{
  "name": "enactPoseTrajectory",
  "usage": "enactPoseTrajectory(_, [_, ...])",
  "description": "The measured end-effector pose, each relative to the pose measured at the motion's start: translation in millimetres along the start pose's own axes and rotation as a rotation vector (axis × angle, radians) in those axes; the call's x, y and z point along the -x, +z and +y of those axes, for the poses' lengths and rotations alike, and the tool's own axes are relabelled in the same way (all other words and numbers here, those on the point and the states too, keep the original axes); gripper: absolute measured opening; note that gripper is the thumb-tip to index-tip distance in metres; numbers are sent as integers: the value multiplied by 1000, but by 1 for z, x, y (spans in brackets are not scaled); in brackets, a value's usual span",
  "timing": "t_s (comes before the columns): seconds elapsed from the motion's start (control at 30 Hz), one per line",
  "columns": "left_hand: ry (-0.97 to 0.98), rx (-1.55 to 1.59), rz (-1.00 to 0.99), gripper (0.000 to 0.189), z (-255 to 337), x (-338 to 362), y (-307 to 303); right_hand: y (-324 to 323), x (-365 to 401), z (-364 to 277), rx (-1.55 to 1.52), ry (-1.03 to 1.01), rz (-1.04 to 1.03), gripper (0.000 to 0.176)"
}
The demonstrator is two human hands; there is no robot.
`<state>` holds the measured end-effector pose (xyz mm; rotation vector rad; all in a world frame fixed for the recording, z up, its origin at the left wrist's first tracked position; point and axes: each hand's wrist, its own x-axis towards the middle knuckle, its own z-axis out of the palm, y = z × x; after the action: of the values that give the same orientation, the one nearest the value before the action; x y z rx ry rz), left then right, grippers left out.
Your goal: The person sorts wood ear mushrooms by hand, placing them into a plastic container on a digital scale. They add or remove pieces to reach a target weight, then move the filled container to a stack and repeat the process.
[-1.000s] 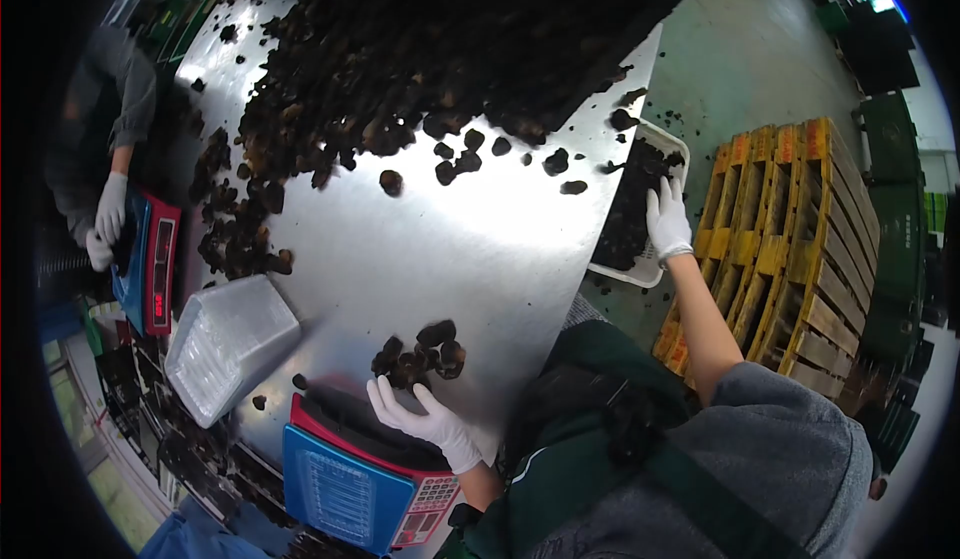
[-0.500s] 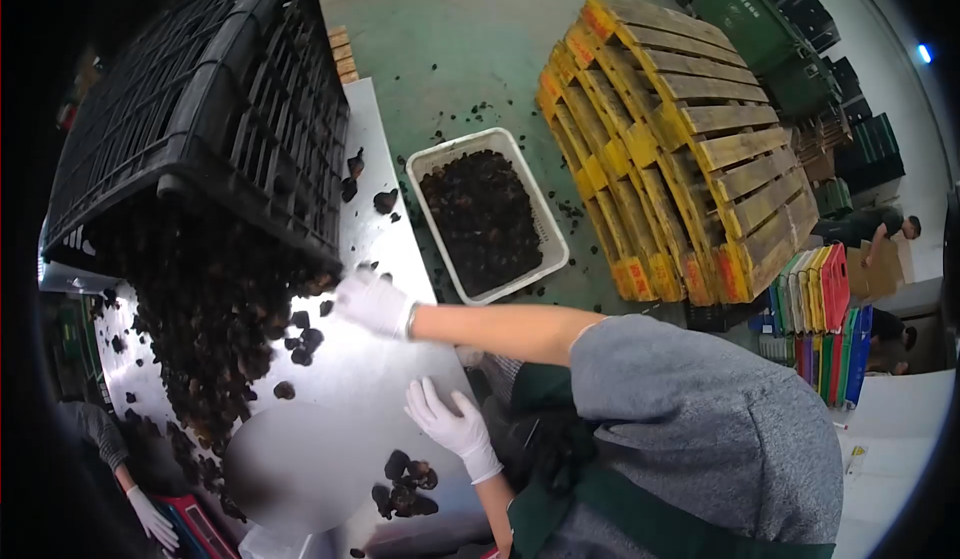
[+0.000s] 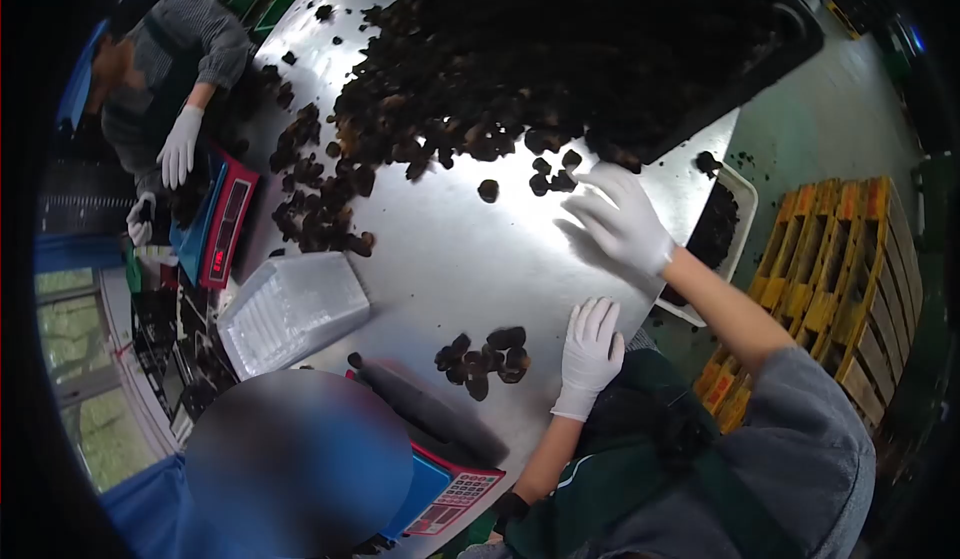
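Note:
My right hand (image 3: 622,221), in a white glove, is open over the metal table (image 3: 480,259), fingers apart and pointing at a few loose dark mushroom-like pieces (image 3: 553,175). Nothing shows in its fingers. My left hand (image 3: 590,347), gloved too, lies open near the table's edge with its fingers stretched out. To its left sits a small cluster of dark pieces (image 3: 482,361). Beyond my right hand, a large heap of the same pieces (image 3: 470,124) spills from a tipped black crate (image 3: 790,44).
A co-worker's gloved hand (image 3: 180,146) is near a red and blue scale (image 3: 232,224). A clear plastic tub (image 3: 325,294) stands on the table. Another person's blue cap (image 3: 300,459) and a second scale (image 3: 455,494) are in front. A white basket (image 3: 745,209) and yellow pallets (image 3: 800,259) stand at right.
My view has swung left, bringing the scales and the clear tub into sight. My right hand was by the crate's mouth and is now a little apart from it, fingers spread. My left hand stays open.

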<state>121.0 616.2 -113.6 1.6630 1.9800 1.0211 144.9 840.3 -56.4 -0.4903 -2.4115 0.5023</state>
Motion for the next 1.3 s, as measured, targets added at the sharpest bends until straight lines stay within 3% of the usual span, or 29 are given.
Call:
enactPoseTrajectory(0.1, [-30,51,43,51,-1,0,1,56,-104,36,302,68,113,50])
enactPoseTrajectory(0.2, [-79,166,114,52,-1,-1,-4,108,-148,55,505,166,-65,64])
enactPoseTrajectory(0.23, [-123,128,243,51,1,-6,-15,114,-153,43,501,179,-171,66])
enactPoseTrajectory(0.3, [-209,57,501,50,2,-18,-46,123,-125,14,339,48,-271,61])
enactPoseTrajectory(0.33, [-259,2,561,52,-2,-25,-67,117,-99,-3,175,-27,-290,58])
enactPoseTrajectory(0.4, [-394,-71,625,57,-19,-49,-114,94,-46,-34,136,-153,-438,52])
enactPoseTrajectory(0.43, [-470,-87,638,60,-31,-62,-130,86,-32,-38,-20,-197,-373,47])
enactPoseTrajectory(0.5, [-565,-25,571,67,-71,-69,-139,76,-36,-13,-9,-242,-262,37])
enactPoseTrajectory(0.6, [-551,-179,362,69,-102,-77,-138,52,-83,19,231,144,-77,55])
enactPoseTrajectory(0.63, [-531,-258,273,70,-104,-78,-136,73,-76,31,438,197,54,60])
enactPoseTrajectory(0.67, [-501,-341,178,70,-107,-80,-137,72,-58,26,400,173,-263,65])
enactPoseTrajectory(0.7, [-463,-424,86,70,-110,-83,-139,73,-41,19,107,141,-334,59])
enactPoseTrajectory(0.77, [-453,-366,195,65,-114,-80,-147,52,-13,-1,17,9,-295,54])
enactPoseTrajectory(0.8, [-455,-339,265,64,-118,-77,-154,40,-10,0,9,12,-130,53])
enactPoseTrajectory(0.87, [-481,-317,370,57,-120,-75,-160,39,-9,4,166,259,-74,60])
enactPoseTrajectory(0.9, [-492,-290,313,56,-124,-71,-155,51,-5,4,293,331,-4,62])
enactPoseTrajectory(0.93, [-498,-263,262,55,-132,-67,-147,54,-6,-17,303,336,-193,65])
enactPoseTrajectory(0.97, [-502,-237,213,54,-137,-66,-143,72,7,-31,121,322,-333,68])
enactPoseTrajectory(1.03, [-467,-212,229,48,-126,-62,-142,85,23,-85,-86,230,-473,71])
enactPoseTrajectory(1.1, [-472,-108,334,46,-117,-46,-146,85,44,-122,-124,6,-516,57])
enactPoseTrajectory(1.17, [-520,-58,456,41,-102,-24,-158,85,27,-114,-200,-112,-325,49])
enactPoseTrajectory(1.23, [-598,15,558,41,-97,2,-162,86,-43,-69,-308,-14,-404,41])
enactPoseTrajectory(1.3, [-635,40,624,41,-86,12,-161,130,-83,-14,-169,85,22,48])
